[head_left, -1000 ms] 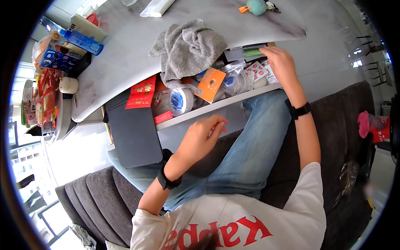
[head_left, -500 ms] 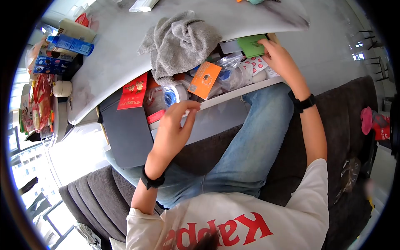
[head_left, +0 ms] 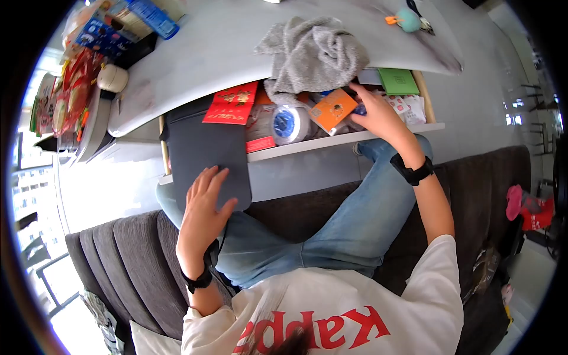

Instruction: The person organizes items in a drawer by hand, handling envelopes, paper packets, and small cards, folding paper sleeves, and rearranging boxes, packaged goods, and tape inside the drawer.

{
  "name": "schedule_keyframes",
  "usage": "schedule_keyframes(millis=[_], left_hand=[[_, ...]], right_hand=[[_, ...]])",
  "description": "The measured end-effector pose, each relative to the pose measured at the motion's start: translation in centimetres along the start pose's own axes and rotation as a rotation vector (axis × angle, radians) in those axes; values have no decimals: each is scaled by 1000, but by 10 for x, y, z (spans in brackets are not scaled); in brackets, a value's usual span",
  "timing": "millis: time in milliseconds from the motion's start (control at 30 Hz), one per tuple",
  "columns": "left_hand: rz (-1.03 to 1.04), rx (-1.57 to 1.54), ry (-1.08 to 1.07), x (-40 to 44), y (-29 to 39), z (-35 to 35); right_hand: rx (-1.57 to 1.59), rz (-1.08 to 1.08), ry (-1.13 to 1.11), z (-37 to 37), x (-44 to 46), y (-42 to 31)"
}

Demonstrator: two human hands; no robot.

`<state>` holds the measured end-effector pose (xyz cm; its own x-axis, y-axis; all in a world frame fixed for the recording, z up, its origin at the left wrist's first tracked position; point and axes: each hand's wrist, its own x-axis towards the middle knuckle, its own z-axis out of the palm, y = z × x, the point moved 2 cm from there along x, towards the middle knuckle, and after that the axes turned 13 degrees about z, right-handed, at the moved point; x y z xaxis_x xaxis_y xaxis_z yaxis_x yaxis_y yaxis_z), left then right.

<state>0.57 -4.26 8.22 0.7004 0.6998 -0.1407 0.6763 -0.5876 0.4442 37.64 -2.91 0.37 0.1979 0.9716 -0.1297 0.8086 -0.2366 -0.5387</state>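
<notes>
An open drawer (head_left: 349, 136) under the tabletop is full of small items. My left hand (head_left: 204, 204) is open, fingers spread, over the lower part of a flat dark grey case (head_left: 207, 142) that juts out of the drawer's left end. My right hand (head_left: 381, 118) reaches into the drawer beside an orange card (head_left: 333, 109), thumb and forefinger apart; its other fingers are partly hidden. A green booklet (head_left: 397, 81) lies at the right end. Left of the orange card are a clear round roll with a blue centre (head_left: 286, 124) and a red envelope (head_left: 232, 103).
A grey towel (head_left: 316, 56) hangs over the table edge above the drawer. On the tabletop (head_left: 195, 53) are a blue bottle (head_left: 154, 18), a small white pot (head_left: 112, 77) and a teal toy (head_left: 408, 21). A dark sofa (head_left: 142, 266) is behind my legs.
My right hand has left the green booklet, which now lies in the drawer, and moved left towards the orange card. My left hand has moved down and left onto the grey case. The view has shifted.
</notes>
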Motion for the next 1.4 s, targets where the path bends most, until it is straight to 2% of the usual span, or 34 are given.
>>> schedule_keyframes(millis=[67, 167, 233, 300, 367, 433, 500, 533, 633, 667, 767, 800, 900, 933, 967, 1033, 1067, 1167, 1233, 1333, 1400], left_hand=[[94, -47, -106, -16, -18, 0], [152, -492, -11, -16, -77, -12], [-49, -556, 167, -10, -119, -25], [-81, -556, 374, -15, -188, -26], [-153, -499, 295, -22, -218, -42], [-110, -585, 120, -32, -228, -71], [-184, -546, 56, -43, -233, -110], [-201, -492, 93, -49, -243, -129], [-181, -279, 127, -70, -264, -188], [-209, -193, 124, -75, -263, -207], [-155, -110, 210, -82, -260, -245], [-183, -12, 179, -81, -261, -255], [-115, -40, 340, -72, -277, -271], [-49, -15, 283, -63, -287, -282], [-56, -68, 314, -65, -324, -293], [-41, 59, 392, -54, -342, -312], [69, -16, 343, -45, -340, -327], [59, -25, 333, -32, -383, -365], [26, -238, 522, -24, -397, -381], [41, -526, 854, -14, -314, -360], [-19, -330, 903, -6, -259, -343]], right_hand=[[-136, -47, 41, 3, 4, 4], [-215, -62, 107, 0, 3, -5], [-219, -79, 236, -2, 2, -3], [-226, -79, 285, -6, -6, -13], [-277, -162, 413, -7, -18, -30], [-246, -249, 382, 0, -26, -48], [-243, -370, 340, 7, -33, -72], [-240, -426, 320, 9, -34, -86], [4, -425, -10, 36, -21, -98], [61, -453, -36, 42, -19, -104], [175, -319, -101, 43, -5, -105], [151, -330, -78, 41, -3, -103], [181, -255, -41, 44, -3, -102], [123, -230, 73, 50, -4, -98], [105, -151, 78, 56, -4, -97], [71, 0, 99, 64, -2, -98], [113, -9, 125, 69, -2, -100], [57, -41, 100, 77, -1, -101], [63, -78, 181, 77, -4, -103], [119, -61, 278, 76, -9, -103], [263, 21, 258, 75, -10, -102]])
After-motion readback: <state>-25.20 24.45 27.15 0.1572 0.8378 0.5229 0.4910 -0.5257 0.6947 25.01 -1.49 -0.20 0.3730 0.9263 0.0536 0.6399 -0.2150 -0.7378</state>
